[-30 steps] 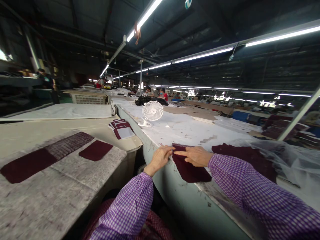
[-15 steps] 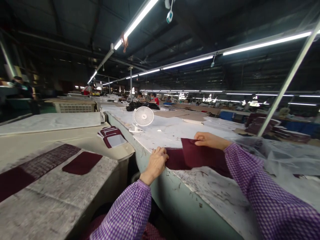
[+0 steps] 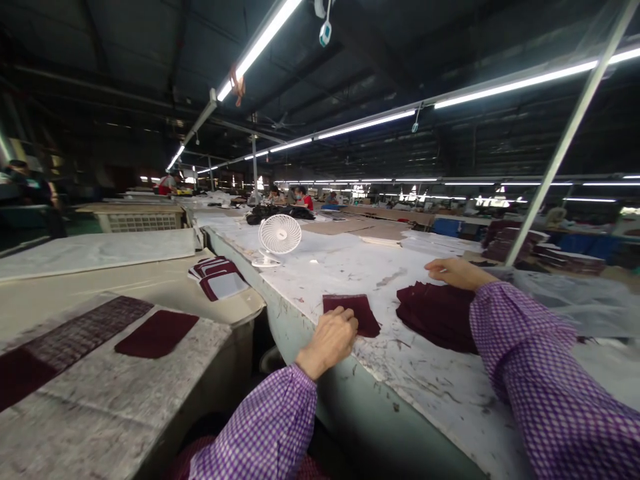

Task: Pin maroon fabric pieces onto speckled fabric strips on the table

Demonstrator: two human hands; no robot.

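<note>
On the white-covered table lies a small maroon fabric piece. My left hand is at its near edge, with fingers bent and closed on the cloth; the fingertips are partly hidden. To the right is a loose pile of maroon fabric pieces, its edges uneven. Over the far side of that pile is my right hand, fingers stretched out to the left and no cloth seen in them. A strip of white surface separates the single piece from the pile.
A white fan stands farther along the table. At left, a lower board carries another maroon piece and a long maroon strip. Maroon-and-white pieces lie behind them. Clear plastic sheeting and a slanted pole are at right.
My right hand has let go of the maroon piece it held up and moved right, over the pile. My left hand has shifted right and down along the single piece's near edge.
</note>
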